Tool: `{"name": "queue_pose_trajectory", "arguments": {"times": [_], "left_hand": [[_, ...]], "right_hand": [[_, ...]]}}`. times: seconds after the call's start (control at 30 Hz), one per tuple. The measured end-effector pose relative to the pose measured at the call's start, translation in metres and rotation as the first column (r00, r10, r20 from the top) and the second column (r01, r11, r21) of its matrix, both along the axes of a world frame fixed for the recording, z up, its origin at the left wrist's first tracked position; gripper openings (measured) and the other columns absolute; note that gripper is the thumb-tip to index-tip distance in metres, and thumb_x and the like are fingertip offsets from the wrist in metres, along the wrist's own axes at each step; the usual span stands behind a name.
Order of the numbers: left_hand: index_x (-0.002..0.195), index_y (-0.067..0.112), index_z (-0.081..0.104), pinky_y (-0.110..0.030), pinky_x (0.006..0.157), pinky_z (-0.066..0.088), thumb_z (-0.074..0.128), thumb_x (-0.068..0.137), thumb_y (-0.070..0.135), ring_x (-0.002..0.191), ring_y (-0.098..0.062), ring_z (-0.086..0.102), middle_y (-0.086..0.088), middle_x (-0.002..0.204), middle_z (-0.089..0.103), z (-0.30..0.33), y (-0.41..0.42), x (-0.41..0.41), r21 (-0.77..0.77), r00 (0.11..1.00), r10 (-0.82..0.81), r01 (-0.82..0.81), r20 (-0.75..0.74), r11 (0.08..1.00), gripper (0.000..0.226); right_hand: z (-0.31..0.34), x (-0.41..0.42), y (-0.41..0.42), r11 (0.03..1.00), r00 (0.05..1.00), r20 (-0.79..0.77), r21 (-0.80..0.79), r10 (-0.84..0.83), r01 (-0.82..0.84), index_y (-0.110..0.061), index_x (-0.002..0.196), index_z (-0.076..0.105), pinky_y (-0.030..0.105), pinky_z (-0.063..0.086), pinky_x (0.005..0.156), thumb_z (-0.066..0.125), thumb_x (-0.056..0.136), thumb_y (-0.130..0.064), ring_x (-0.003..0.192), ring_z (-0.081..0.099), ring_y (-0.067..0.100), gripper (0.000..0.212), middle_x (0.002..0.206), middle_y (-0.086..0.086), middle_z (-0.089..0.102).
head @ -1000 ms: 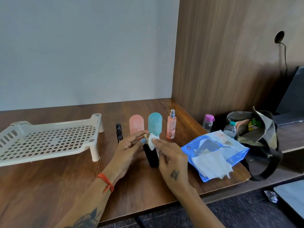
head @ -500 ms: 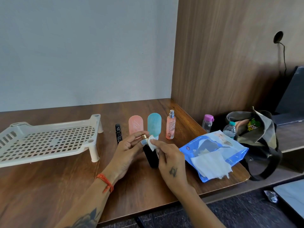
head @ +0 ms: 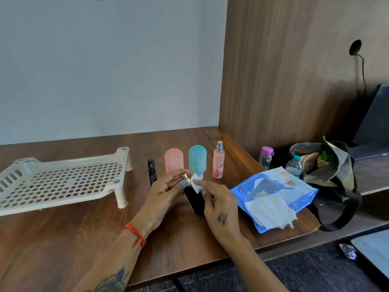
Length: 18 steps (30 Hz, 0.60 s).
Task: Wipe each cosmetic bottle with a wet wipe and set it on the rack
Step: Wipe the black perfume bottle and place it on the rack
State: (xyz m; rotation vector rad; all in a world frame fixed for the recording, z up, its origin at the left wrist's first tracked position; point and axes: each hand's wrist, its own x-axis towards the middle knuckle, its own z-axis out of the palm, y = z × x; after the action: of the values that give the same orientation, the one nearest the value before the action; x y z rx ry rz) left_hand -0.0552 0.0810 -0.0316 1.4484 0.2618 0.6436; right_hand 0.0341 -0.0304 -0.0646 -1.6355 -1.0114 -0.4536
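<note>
Far left, a white slotted rack [head: 61, 182] is sitting on the wooden desk [head: 63, 234] w/ nothing on it, legs down, well apart from the bottles. Moving right, a slim black tube [head: 151, 172] is standing upright near the rack's corner leg, then a pink bottle [head: 173, 160] and a teal bottle [head: 197, 159] are standing side by side, rounded ends up, just behind the hands. The left hand [head: 163, 196], orange thread on the wrist, is curling its thumb & fingers round the gold cap end of a black bottle [head: 194, 200], gripping it firmly; the bottle's base is resting on the desk, body leaning a bit. The right hand [head: 219, 204] is pinching a small folded wet wipe [head: 196, 183] btwn thumb & forefinger, pressing it against the bottle's neck just below the cap; other fingers are loosely bent. Right of the teal one, a peach spray bottle [head: 218, 162] w/ silver nozzle is standing upright. Further right, a blue wipes pack [head: 299, 197] is lying open near the desk's front corner, white sheets spilling out. Beyond the desk edge, a small clear bottle w/ purple lid [head: 265, 158], a water bottle [head: 294, 166] and a grey bag [head: 328, 175] are sitting on a lower ledge.
</note>
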Motion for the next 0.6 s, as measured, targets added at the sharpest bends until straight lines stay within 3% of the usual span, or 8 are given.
{"name": "queue_pose_trajectory", "arguments": {"times": [0.13,0.3,0.43,0.6], "left_hand": [[0.107,0.016,0.066,-0.028,0.092,0.052,0.060,0.082,0.014,0.109,-0.016,0.063,-0.001,0.108,0.072,0.0003,-0.0005,0.0002,0.017,1.000,-0.004,0.005,-0.015,1.000,0.026],[0.108,0.021,0.065,-0.042,0.101,0.046,0.060,0.081,0.017,0.114,-0.019,0.060,-0.003,0.116,0.067,-0.0013,0.0024,-0.0013,0.012,0.999,0.029,-0.028,-0.043,1.000,0.028],[0.108,0.018,0.066,-0.038,0.098,0.048,0.062,0.077,0.020,0.110,-0.017,0.063,-0.003,0.111,0.070,0.0001,0.0012,-0.0003,-0.006,1.000,0.012,-0.012,-0.027,1.000,0.031],[0.114,0.012,0.063,-0.035,0.092,0.052,0.060,0.084,0.013,0.110,-0.019,0.063,-0.006,0.112,0.070,-0.0012,0.0034,-0.0001,-0.017,0.999,0.008,-0.009,-0.031,1.000,0.030]], "right_hand": [[0.0035,-0.0007,-0.0037,0.997,0.999,-0.013,0.068,-0.044,0.045,-0.020,0.105,0.069,0.013,0.044,0.073,0.053,0.083,-0.004,0.084,0.055,0.003,0.032,0.096,-0.007,0.069],[0.0050,-0.0069,-0.0039,0.999,0.988,0.145,-0.015,0.048,-0.046,-0.016,0.105,0.069,0.017,0.044,0.090,0.045,0.085,-0.012,0.100,0.056,0.010,0.032,0.108,-0.001,0.067],[0.0086,-0.0048,-0.0029,0.999,0.998,0.043,-0.008,0.045,-0.044,-0.020,0.105,0.069,0.014,0.045,0.089,0.045,0.087,-0.011,0.100,0.057,0.000,0.032,0.107,-0.010,0.066],[0.0058,-0.0060,-0.0088,0.999,0.997,0.079,-0.024,0.023,-0.021,-0.014,0.102,0.072,0.014,0.047,0.085,0.052,0.079,-0.002,0.095,0.060,0.005,0.033,0.104,0.000,0.070]]}}
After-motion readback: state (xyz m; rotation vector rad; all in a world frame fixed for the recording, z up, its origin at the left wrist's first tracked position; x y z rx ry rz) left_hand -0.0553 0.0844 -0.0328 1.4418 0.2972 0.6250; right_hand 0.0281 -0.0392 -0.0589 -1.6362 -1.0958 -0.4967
